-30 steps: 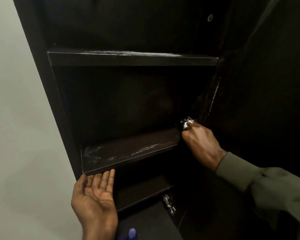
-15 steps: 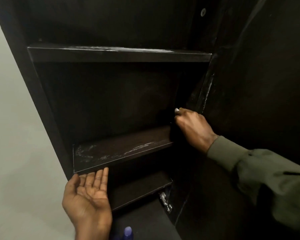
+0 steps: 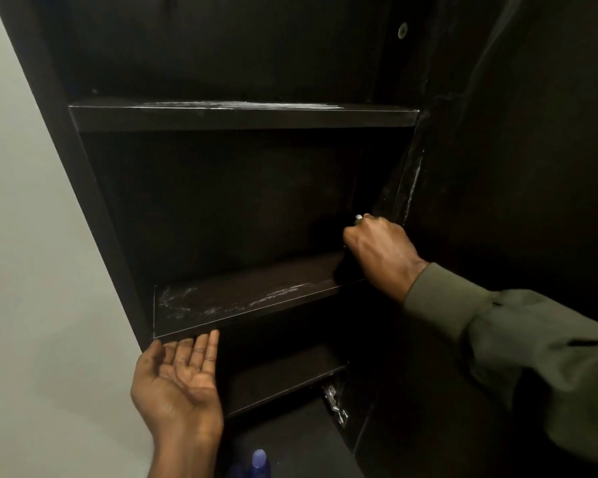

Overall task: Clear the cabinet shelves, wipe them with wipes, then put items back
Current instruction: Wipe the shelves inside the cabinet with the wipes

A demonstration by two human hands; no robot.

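Observation:
The dark cabinet has nothing on its shelves: an upper shelf (image 3: 242, 115), a middle shelf (image 3: 249, 298) with whitish smears, and a lower shelf (image 3: 283, 377). My left hand (image 3: 180, 384) is open, palm up, with its fingertips at the front edge of the middle shelf's left end. My right hand (image 3: 377, 253) is closed at the right end of the middle shelf, against the cabinet's side wall. A small whitish bit (image 3: 358, 217) sticks out above its knuckles; the rest of what it grips is hidden.
The open cabinet door (image 3: 515, 167) fills the right side. A metal hinge (image 3: 335, 405) shows low on the right wall. A blue bottle top (image 3: 259, 460) stands below at the bottom edge. A pale wall (image 3: 32, 270) is on the left.
My right hand has risen slightly at the shelf's right end, and the shiny thing in its fingers is now mostly hidden. My left hand stays under the shelf edge.

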